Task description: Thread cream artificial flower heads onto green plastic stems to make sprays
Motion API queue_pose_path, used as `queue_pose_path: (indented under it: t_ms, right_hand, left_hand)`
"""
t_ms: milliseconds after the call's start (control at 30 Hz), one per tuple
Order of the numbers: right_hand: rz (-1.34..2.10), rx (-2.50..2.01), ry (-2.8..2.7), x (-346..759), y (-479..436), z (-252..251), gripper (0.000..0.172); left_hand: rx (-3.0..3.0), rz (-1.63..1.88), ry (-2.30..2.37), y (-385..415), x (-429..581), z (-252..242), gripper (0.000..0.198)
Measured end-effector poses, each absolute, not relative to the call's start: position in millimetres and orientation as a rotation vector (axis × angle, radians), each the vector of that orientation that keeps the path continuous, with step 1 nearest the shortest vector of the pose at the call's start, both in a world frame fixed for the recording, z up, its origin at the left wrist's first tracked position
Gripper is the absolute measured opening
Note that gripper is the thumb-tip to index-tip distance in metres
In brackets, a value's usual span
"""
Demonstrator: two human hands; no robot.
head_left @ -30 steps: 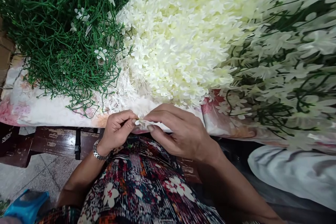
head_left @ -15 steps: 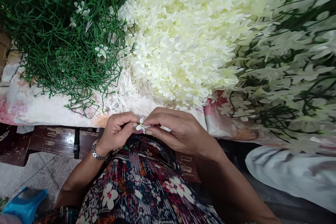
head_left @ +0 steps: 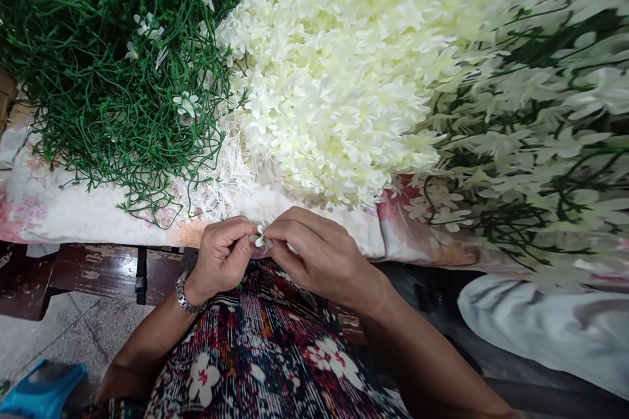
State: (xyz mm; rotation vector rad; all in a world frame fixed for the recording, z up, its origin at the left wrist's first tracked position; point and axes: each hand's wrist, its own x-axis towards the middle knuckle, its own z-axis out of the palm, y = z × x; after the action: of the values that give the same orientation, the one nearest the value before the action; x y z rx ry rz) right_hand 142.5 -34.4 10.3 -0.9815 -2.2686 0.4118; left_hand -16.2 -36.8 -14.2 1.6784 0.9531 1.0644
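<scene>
A small white flower [head_left: 260, 239] is pinched between both hands at the table's front edge. My left hand [head_left: 227, 252], with a metal watch [head_left: 183, 293] on the wrist, is closed on its left side. My right hand [head_left: 314, 252] is closed on the flower from the right, thumb and forefinger together. Beyond the hands lie a big heap of pale white-yellow blossoms [head_left: 334, 91] and, at the left, a heap of green plastic stems [head_left: 113, 78]. Thin white pieces [head_left: 223, 177] lie between the heaps.
White flowers on green stems [head_left: 531, 144] spread over the right side. A floral cloth [head_left: 108, 213] covers the table. Below are a brown wooden bench [head_left: 105, 272], a blue plastic object [head_left: 44, 393] at lower left and pale grey fabric [head_left: 540, 327] at lower right.
My right hand has moved slightly left, its fingertips now right at the flower and close to my left fingertips. The flower has turned a little. The view has shifted slightly.
</scene>
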Motion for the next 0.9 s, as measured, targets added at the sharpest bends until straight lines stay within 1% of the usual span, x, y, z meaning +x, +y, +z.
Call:
queue_pose_path:
  t_ms: [233,333,433,533,600,633,667,733,800,900]
  right_hand:
    - [0.323,-1.014,-2.239,135.6,-34.4,1.5,0.008]
    - [0.385,-0.999,-2.199,138.6,-34.9,2.0,0.009]
    - [0.432,-1.013,-2.126,145.7,-37.6,10.4,0.018]
    - [0.336,-1.028,-1.975,147.8,-44.9,16.4,0.032]
    - [0.346,-0.968,-1.999,142.8,-50.7,13.8,0.034]
    - [0.387,-0.936,-2.063,138.8,-53.1,10.7,0.033]
    - [0.399,-0.928,-2.119,134.7,-54.6,7.0,0.028]
    - [0.311,-0.955,-2.123,129.0,-54.7,0.1,0.016]
    - [0.251,-1.014,-2.081,129.5,-51.4,-2.6,0.013]
    - [0.217,-1.028,-2.133,139.3,-44.6,4.1,0.014]
  left_hand:
    - [1.670,1.082,0.997,-35.2,-13.8,-15.0,0.016]
    - [1.605,1.037,1.000,-36.1,-16.8,-14.2,0.017]
    - [1.437,1.064,1.026,-39.2,-18.0,-13.0,0.017]
    - [1.227,1.273,1.159,-42.4,-13.6,-12.0,0.015]
    - [1.118,1.376,1.224,-43.3,-8.4,-10.7,0.015]
    - [1.077,1.399,1.228,-43.4,-5.8,-9.5,0.015]
    - [1.043,1.415,1.213,-43.5,-3.6,-8.0,0.014]
    - [0.977,1.435,1.139,-44.0,-1.5,-4.1,0.011]
    - [0.915,1.430,1.046,-45.0,-2.9,-0.1,0.006]
    - [0.950,1.341,0.930,-46.8,-9.0,3.1,0.005]
